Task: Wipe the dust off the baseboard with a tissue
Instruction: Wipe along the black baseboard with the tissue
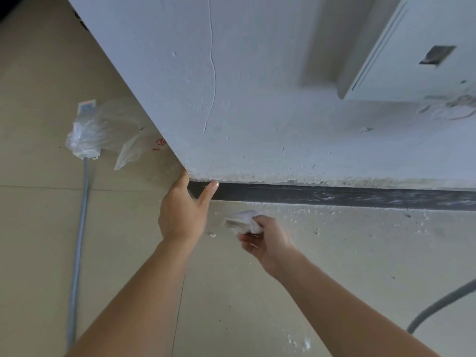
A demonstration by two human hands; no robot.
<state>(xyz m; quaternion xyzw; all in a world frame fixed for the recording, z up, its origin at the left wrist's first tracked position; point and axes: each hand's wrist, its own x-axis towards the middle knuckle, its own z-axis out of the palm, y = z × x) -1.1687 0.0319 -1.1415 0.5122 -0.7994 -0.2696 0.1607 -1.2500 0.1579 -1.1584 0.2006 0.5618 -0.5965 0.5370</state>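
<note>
Sitting in a crumpled ball, the tissue (242, 220) is white with some grey on it, and the right hand (265, 240) holds it with the fingers curled tight round it. The tissue is low over the floor (38, 228), near the baseboard (334, 197) but not touching it. The baseboard is a dark strip at the bottom of the wall (257, 112). It starts at the wall's corner and runs off to the right. It looks clean and black near the corner and streaky grey further right. The left hand (181, 212) is spread wide on that corner. Its thumb (210, 193) lies straight on the baseboard with the tip at the top edge. Its fingers go round the corner, so they are hidden. The wall is white and bumpy, with a thin crack (212, 73) running down it, and it is rough and crumbly just above the baseboard. White crumbs (296, 210) lie on the floor beside the baseboard. The floor has big beige tiles. To the left, past the corner, a power strip (86, 130) lies on the floor with clear plastic (116, 124) bunched round it. A grey cable (79, 240) runs from it toward the bottom of the view. Another grey cable (438, 305) curves across the floor at the far right. Up at the top right is a white panel (425, 47) with a small dark slot in it.
</note>
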